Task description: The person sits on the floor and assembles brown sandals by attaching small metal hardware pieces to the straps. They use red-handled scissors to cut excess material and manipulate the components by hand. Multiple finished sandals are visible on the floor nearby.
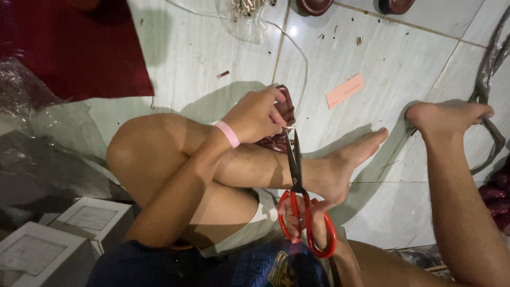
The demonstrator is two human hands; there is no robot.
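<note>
Two hands worked together: the left hand (pixel 257 114) pinched a dark red piece (pixel 284 109) above the knee, while the right hand (pixel 305 218) gripped red-handled scissors (pixel 295 175), blades at the piece. Pale floor tiles (pixel 382 64) lay beneath.

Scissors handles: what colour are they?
Red. The scissors have red loop handles, gripped by the right hand; blades are dark metal. Seen best in the head view.

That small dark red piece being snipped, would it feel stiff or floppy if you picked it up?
Probably floppy: the small dark red glossy piece bunches and folds under the left hand. Likely light, since fingertips alone hold it up. Its shine suggests it may be slippery.
</note>
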